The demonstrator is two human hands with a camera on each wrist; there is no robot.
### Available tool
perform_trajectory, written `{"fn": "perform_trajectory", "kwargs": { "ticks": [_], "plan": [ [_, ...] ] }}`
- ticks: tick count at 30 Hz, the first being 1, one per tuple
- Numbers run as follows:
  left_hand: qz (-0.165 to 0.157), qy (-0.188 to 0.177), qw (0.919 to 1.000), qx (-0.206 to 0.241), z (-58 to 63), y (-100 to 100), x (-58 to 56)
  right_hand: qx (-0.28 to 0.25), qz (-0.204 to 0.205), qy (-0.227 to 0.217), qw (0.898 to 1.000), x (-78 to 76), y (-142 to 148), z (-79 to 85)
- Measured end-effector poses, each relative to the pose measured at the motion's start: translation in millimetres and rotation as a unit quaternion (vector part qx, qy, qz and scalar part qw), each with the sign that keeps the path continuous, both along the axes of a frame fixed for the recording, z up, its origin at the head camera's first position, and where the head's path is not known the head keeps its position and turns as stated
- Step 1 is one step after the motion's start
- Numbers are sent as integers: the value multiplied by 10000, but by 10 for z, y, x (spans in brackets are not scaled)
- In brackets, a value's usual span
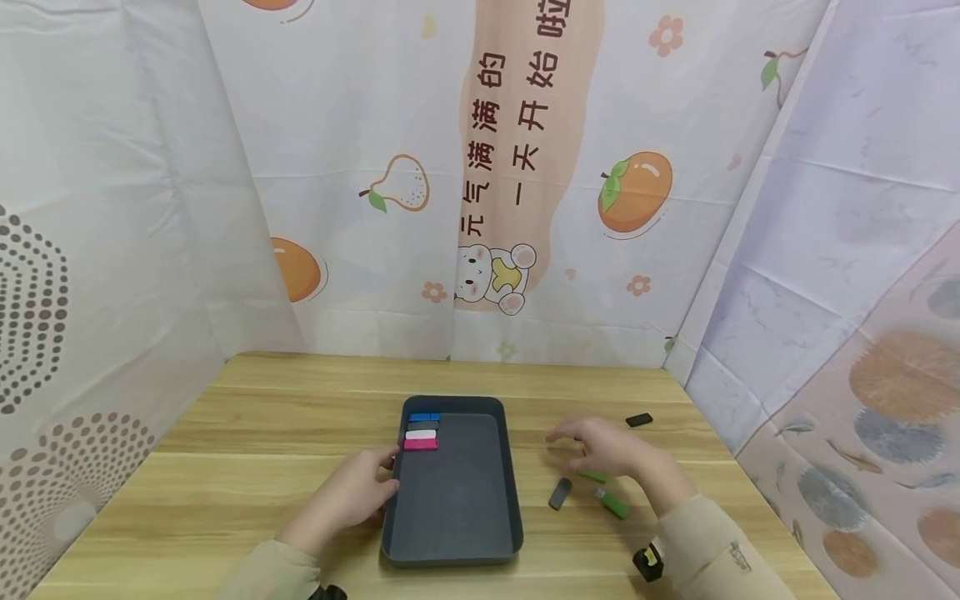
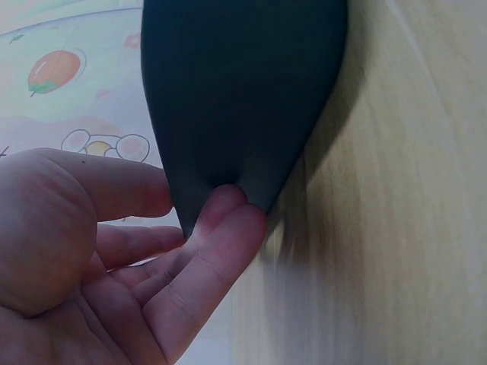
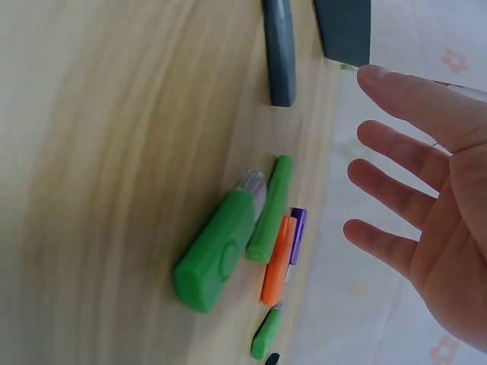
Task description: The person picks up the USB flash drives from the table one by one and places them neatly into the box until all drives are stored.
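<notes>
At the left rim of a dark grey tray [image 1: 453,500], my left hand [image 1: 363,487] holds the edge, its thumb at the rim and fingertips against the outer wall [image 2: 243,91]. Inside the tray's far left corner, blue [image 1: 424,417], dark grey [image 1: 423,426], white [image 1: 421,435] and pink [image 1: 421,444] USB sticks lie in a stack of rows. To the tray's right, my right hand [image 1: 600,446] hovers with spread fingers and nothing in them. Below it lie green USB sticks [image 3: 217,251], an orange one [image 3: 279,262] and a purple one [image 3: 298,236].
A grey USB stick [image 1: 559,493] lies between the tray and the right hand. Farther back at the right is a black one [image 1: 639,420]. Printed curtains [image 1: 360,267] hang behind and at both sides of the wooden table [image 1: 292,417].
</notes>
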State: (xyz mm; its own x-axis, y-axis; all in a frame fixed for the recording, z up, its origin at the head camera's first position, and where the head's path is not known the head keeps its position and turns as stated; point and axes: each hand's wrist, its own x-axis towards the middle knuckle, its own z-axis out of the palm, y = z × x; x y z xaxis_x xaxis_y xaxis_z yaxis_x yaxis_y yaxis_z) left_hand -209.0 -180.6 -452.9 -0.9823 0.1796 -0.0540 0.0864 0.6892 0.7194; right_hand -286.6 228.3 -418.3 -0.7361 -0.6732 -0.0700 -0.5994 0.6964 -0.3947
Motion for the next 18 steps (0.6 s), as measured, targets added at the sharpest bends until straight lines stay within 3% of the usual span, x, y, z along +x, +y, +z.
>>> {"fn": "perform_trajectory", "kwargs": {
  "ticks": [8,18],
  "plan": [
    [-18,-13,10000,52,-11,2,3,66,268,126,9995,62,12,-34],
    [-33,-56,9998,177,9,-4,12,305,122,-204,9993,119,34,-96]
  ]
}}
